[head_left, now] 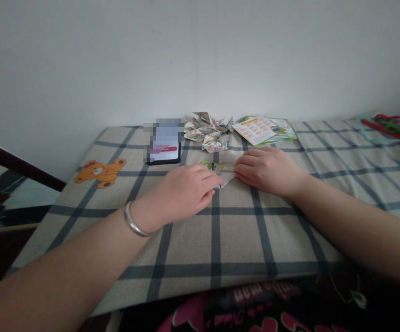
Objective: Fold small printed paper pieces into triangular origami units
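A small printed sheet of folded paper [226, 168] lies on the tablecloth, with a white flap toward me. My left hand [189, 189], a silver bangle at its wrist, presses its fingers together on the paper's left part and covers much of it. At the right end, my right hand [267, 170] has its bent fingers closed on the paper's edge. The thumb of my right hand is hidden. Just beyond the paper sit several folded pieces of printed paper [208, 130], grouped together.
A phone [165, 143] with a lit screen lies at the back left. Flat printed sheets [258, 130] are stacked at the back right. A bear figure [99, 173] is on the checked tablecloth [193, 249] at left. Red and green items [393, 127] lie far right, near the wall.
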{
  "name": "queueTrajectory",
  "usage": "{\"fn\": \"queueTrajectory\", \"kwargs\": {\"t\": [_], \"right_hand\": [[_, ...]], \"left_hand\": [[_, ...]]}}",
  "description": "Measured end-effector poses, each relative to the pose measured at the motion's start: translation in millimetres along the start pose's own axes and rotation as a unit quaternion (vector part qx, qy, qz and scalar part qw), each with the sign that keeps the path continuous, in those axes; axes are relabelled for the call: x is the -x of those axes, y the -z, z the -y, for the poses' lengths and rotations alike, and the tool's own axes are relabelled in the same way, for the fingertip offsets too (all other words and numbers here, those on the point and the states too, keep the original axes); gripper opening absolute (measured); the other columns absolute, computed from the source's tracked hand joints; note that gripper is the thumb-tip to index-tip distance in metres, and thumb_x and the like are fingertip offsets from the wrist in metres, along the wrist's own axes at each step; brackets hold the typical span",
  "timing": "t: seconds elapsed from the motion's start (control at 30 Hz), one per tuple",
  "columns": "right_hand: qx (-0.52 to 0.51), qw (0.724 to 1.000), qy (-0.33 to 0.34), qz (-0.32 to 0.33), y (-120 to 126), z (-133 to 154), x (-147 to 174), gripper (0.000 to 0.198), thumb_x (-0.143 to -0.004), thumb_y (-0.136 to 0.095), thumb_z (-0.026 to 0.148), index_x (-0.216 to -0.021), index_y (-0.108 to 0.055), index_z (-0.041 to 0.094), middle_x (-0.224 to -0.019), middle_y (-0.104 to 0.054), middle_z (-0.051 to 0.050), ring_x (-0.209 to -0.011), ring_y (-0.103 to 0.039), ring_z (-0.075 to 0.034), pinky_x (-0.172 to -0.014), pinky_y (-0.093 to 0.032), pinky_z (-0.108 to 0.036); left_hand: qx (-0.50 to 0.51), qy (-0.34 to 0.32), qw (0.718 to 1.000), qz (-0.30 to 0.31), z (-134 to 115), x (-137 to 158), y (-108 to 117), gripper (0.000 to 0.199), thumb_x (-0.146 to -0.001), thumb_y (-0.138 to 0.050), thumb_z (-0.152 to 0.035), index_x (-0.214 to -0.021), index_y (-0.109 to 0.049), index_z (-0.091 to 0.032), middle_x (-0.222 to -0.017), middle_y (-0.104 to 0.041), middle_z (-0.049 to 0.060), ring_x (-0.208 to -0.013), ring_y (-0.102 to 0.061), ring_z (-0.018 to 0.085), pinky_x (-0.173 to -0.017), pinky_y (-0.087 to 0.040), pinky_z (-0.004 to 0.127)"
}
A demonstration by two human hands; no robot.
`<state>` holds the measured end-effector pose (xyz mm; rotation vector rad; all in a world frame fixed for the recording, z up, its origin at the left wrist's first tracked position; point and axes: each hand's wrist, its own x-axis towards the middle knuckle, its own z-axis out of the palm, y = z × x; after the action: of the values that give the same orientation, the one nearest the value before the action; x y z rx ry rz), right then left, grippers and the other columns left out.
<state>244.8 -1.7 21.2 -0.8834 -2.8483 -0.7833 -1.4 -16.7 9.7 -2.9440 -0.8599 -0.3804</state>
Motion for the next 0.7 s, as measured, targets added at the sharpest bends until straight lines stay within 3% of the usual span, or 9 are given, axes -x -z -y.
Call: {"fn": "queueTrajectory", "kwargs": {"t": [0.13, 0.3, 0.43, 0.7], "right_hand": [[-0.018, 1.000, 0.006, -0.014, -3, 1, -1, 0.027, -0.097, -0.043, 0.024, -0.080, -0.064, 0.017, -0.081, -0.067, -0.005, -0.075, -0.054, -0.017, -0.063, -0.031, -0.032], [-0.079, 0.994, -0.037, -0.061, -9, 7, -3, 0.022, -0.091, -0.051, 0.027, -0.075, -0.063, 0.017, -0.076, -0.064, -0.004, -0.069, -0.055, -0.016, -0.063, -0.033, -0.030], [-0.096, 0.990, -0.031, -0.101, -5, 16, -4, 0.021, -0.091, -0.051, 0.028, -0.078, -0.063, 0.017, -0.078, -0.065, -0.004, -0.071, -0.057, -0.016, -0.063, -0.035, -0.030], [-0.174, 0.976, -0.004, -0.132, -1, 27, -9, 0.037, -0.099, -0.043, 0.041, -0.081, -0.065, 0.016, -0.078, -0.067, -0.004, -0.070, -0.059, -0.016, -0.063, -0.040, -0.028]], "left_hand": [[0.011, -0.023, 1.000, -0.007, 5, -1, -4, 0.025, -0.093, -0.048, -0.020, -0.112, -0.065, -0.019, -0.111, -0.067, 0.005, -0.106, -0.059, 0.020, -0.096, -0.048, 0.038], [0.027, -0.008, 0.999, -0.020, 9, -1, -7, 0.024, -0.094, -0.050, -0.023, -0.111, -0.066, -0.018, -0.111, -0.065, 0.007, -0.105, -0.058, 0.020, -0.096, -0.047, 0.038], [0.002, -0.007, 1.000, -0.016, 9, -3, -7, 0.020, -0.092, -0.055, -0.028, -0.103, -0.067, -0.017, -0.103, -0.065, 0.007, -0.099, -0.058, 0.021, -0.091, -0.048, 0.039], [-0.083, -0.039, 0.995, -0.049, 2, -4, -7, 0.017, -0.092, -0.054, -0.027, -0.080, -0.064, -0.020, -0.080, -0.063, 0.002, -0.081, -0.058, 0.022, -0.072, -0.048, 0.036]]}}
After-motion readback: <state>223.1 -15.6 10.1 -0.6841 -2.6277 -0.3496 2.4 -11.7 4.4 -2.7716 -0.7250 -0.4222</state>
